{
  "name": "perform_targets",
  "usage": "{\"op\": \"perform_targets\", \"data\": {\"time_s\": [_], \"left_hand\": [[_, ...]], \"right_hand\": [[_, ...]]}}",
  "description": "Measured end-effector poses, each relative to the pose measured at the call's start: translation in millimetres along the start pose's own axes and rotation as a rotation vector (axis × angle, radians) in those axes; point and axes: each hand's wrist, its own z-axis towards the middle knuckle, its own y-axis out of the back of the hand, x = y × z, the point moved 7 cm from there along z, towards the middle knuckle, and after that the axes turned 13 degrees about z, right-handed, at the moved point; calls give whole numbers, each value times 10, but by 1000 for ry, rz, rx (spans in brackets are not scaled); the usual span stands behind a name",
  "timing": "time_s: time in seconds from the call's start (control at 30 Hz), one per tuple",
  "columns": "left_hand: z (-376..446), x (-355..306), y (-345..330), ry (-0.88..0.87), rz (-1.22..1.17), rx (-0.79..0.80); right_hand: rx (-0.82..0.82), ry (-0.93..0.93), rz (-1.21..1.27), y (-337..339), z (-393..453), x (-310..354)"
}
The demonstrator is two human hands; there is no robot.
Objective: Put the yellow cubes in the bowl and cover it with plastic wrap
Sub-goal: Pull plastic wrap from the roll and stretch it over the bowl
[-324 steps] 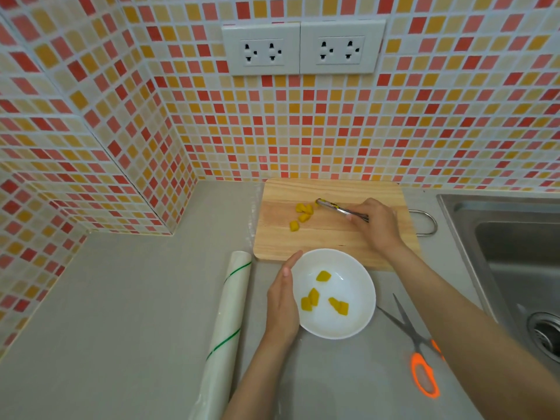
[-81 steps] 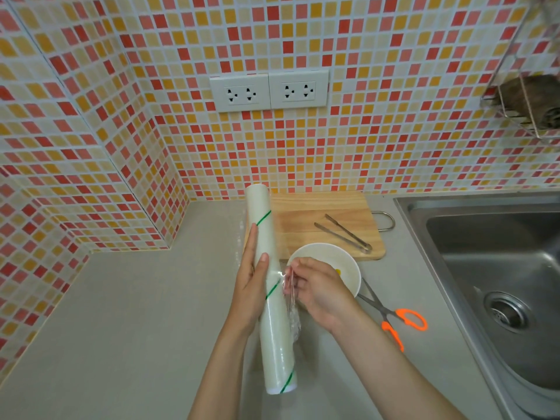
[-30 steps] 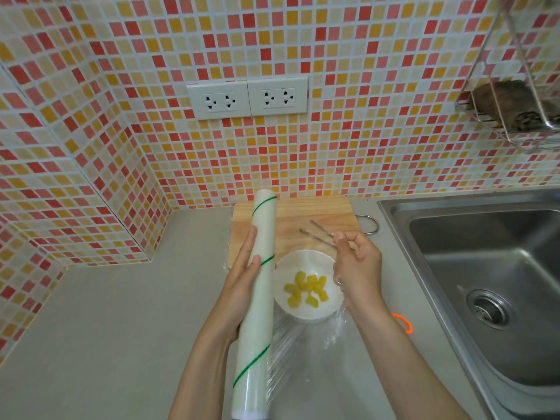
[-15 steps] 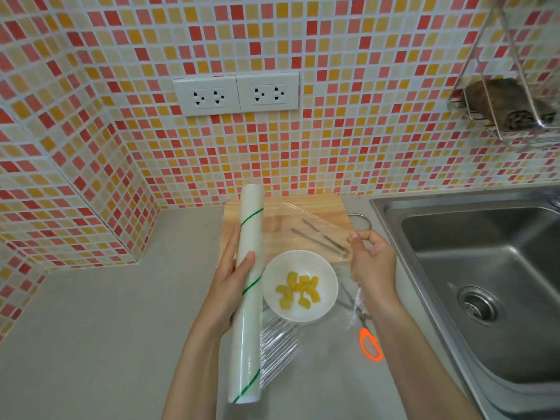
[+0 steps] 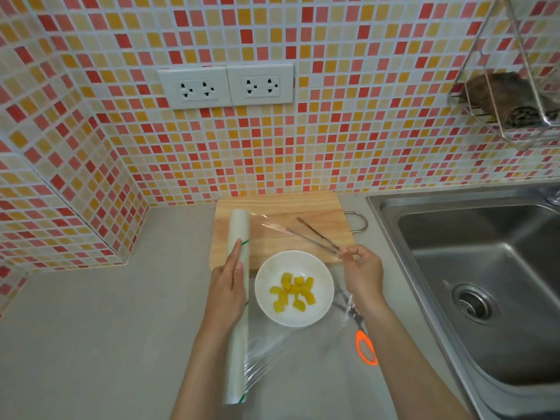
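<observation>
Now the left hand (image 5: pixel 225 294) grips the roll of plastic wrap (image 5: pixel 238 304), fingers laid along its left side and the thumb curled onto its top; the roll runs lengthwise from the near part of the desk (image 5: pixel 91 328) up over the left edge of the wooden cutting board (image 5: pixel 272 207). A clear sheet of wrap (image 5: pixel 291 234) is drawn out from the roll to the right, above the bowl, and the right hand (image 5: pixel 360 275) pinches its far right corner between thumb and fingertips, just beyond the bowl's right rim. Toward the near edge of the desk the film shows as shiny wrinkles right beside the roll.

The white bowl (image 5: pixel 294 268) stands on the desk, touching or just in front of the near edge of the cutting board, between the two hands. The yellow cubes (image 5: pixel 292 292) lie clustered in its middle. Whether the film touches the rim anywhere I cannot tell.

On the board, metal tongs (image 5: pixel 315 233) lie slantwise beneath the stretched film. Scissors (image 5: pixel 365 348) with orange handles lie on the desk right of the bowl, partly under the right forearm. A steel sink (image 5: pixel 472 268) fills the right end of the desk. On the tiled wall behind sit two white sockets (image 5: pixel 225 86), and a wire rack (image 5: pixel 515 101) hangs at the upper right with something dark in it
</observation>
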Motion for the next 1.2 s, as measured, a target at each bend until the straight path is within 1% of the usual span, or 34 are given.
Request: {"op": "perform_targets", "data": {"time_s": [0.13, 0.23, 0.43, 0.57, 0.63, 0.73, 0.83, 0.9, 0.93, 1.0, 1.03, 1.07, 1.1, 1.13, 1.17, 1.2], "left_hand": [[-23, 131, -152, 27, 54, 3], [-39, 212, -219, 79, 60, -7], [-77, 265, -288, 146, 135, -13], [-76, 248, -339, 190, 312, -2], [-84, 232, -335, 202, 334, 7], [-89, 222, -325, 206, 337, 34], [-92, 226, -308, 204, 334, 53], [-119, 258, -281, 208, 305, 57], [-122, 266, -268, 202, 300, 57], [-129, 281, -248, 201, 304, 55], [-132, 284, -243, 206, 308, 54], [-138, 282, -240, 210, 313, 53], [-145, 275, -241, 211, 321, 52], [-152, 268, -240, 211, 329, 50], [-155, 264, -240, 211, 335, 49], [-154, 265, -242, 214, 339, 51]], "right_hand": [[-6, -3, -66, 11, 2, -135], [1, -9, -97, -17, 3, -230], [33, -29, -113, -99, -76, -417], [136, -88, 46, -184, -111, -514], [208, -50, 110, -215, -139, -502], [336, 50, 92, -282, -171, -446], [408, 139, -8, -291, -171, -414], [464, 205, -148, -304, -169, -377], [503, 227, -246, -319, -157, -375], [615, 238, -545, -371, -147, -385], [644, 239, -688, -381, -137, -375], [624, 254, -771, -370, -106, -332], [563, 293, -787, -342, -59, -248], [489, 352, -723, -316, -28, -117], [447, 404, -587, -309, -24, 26], [476, 406, -398, -350, -40, 131]]}}
